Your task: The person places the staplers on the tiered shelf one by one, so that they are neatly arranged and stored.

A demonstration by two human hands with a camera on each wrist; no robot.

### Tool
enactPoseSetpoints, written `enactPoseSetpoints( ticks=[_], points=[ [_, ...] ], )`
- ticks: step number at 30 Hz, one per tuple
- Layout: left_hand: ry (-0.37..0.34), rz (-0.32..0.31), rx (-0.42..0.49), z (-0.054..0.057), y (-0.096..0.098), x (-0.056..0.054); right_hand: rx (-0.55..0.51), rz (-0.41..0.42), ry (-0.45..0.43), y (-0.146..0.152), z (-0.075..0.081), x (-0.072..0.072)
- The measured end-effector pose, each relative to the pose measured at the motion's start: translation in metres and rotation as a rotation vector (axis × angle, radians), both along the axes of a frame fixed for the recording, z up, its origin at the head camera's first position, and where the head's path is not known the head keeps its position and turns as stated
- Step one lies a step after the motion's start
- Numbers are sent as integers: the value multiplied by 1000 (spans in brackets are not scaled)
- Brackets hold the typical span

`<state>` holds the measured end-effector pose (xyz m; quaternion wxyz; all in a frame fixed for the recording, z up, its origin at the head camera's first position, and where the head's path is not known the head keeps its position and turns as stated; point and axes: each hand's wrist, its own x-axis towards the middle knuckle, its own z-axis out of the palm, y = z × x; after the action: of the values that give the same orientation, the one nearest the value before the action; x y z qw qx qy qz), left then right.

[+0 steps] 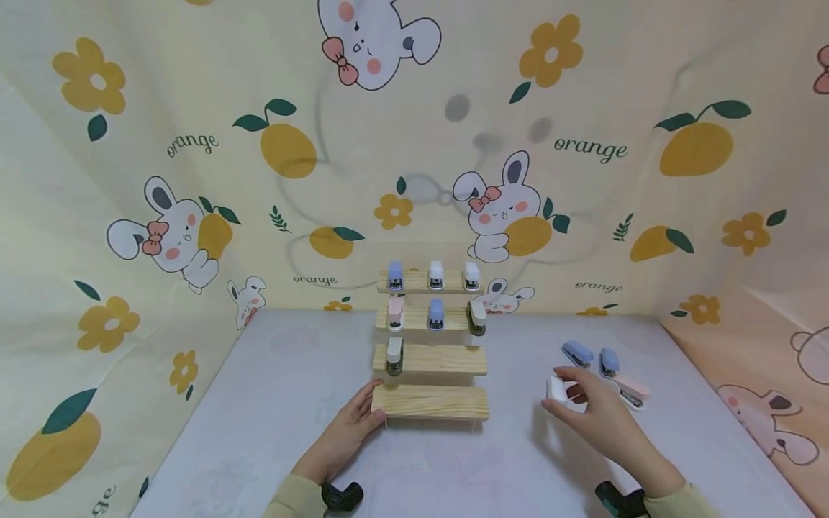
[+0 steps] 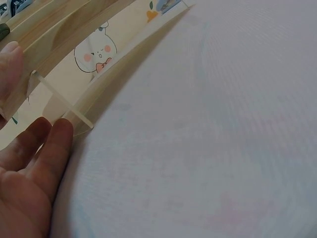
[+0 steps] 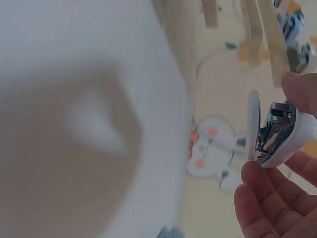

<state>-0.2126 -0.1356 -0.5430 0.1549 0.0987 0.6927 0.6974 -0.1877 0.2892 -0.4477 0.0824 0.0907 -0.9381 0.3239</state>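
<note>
My left hand (image 1: 346, 429) holds the left end of the lowest board of a stepped wooden display rack (image 1: 432, 403), thumb at the front corner and index finger at the back corner. In the left wrist view, its other fingers (image 2: 57, 148) are beside a clear leg of the rack. Over the table at the right, my right hand (image 1: 599, 411) pinches a small white stapler (image 1: 555, 389) between thumb and fingers. The right wrist view shows this stapler (image 3: 285, 131) side-on, its metal inside visible between base and top, raised off the table.
Several mini staplers, including a blue one (image 1: 436, 314), a pink one (image 1: 395, 314) and a white one (image 1: 394, 355), stand on the upper three boards. Two blue staplers (image 1: 578, 353) and a pink stapler (image 1: 631, 388) lie on the table (image 1: 259, 403) behind the right hand. Printed cloth (image 1: 414, 129) hangs around.
</note>
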Motion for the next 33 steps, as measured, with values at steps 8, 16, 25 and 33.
enactPoseSetpoints(
  ticks=[8,16,25,33],
  points=[
    [2,4,6,-3,-1,0,-25,31,-15,-40,6,-7],
    [9,-8,18,-4,-2,0,-76,69,-50,-69,15,-18],
    [7,-20,34,-3,-2,0,-159,135,-31,-104,22,-29],
    [4,-14,37,-3,-2,0,-263,198,38,-134,20,-44]
  ],
)
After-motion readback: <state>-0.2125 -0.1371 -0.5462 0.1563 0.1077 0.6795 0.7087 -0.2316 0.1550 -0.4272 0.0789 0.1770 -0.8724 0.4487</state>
